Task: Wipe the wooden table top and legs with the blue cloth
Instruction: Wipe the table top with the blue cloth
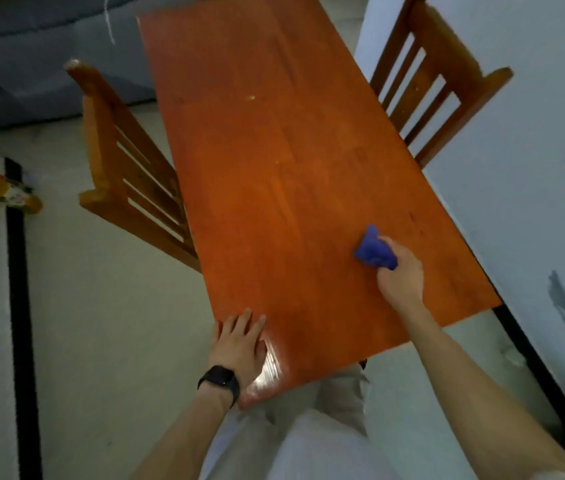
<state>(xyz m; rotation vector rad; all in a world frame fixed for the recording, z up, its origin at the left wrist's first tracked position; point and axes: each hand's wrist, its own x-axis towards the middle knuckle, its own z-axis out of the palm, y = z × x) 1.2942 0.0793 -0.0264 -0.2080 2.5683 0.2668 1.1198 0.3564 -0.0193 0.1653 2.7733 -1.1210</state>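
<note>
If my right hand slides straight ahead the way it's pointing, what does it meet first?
Nothing, it seems: right hand with blue cloth faces only bare table top toward the far end.

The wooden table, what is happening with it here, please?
A person stands at the near end of the wooden table and is wiping its top. The right hand grips a bunched blue cloth and holds it on the top, near the right edge. The left hand rests flat on the near left corner, with straight fingers. The left chair and the right chair stand at the table's long sides. The table legs are out of view.
</note>
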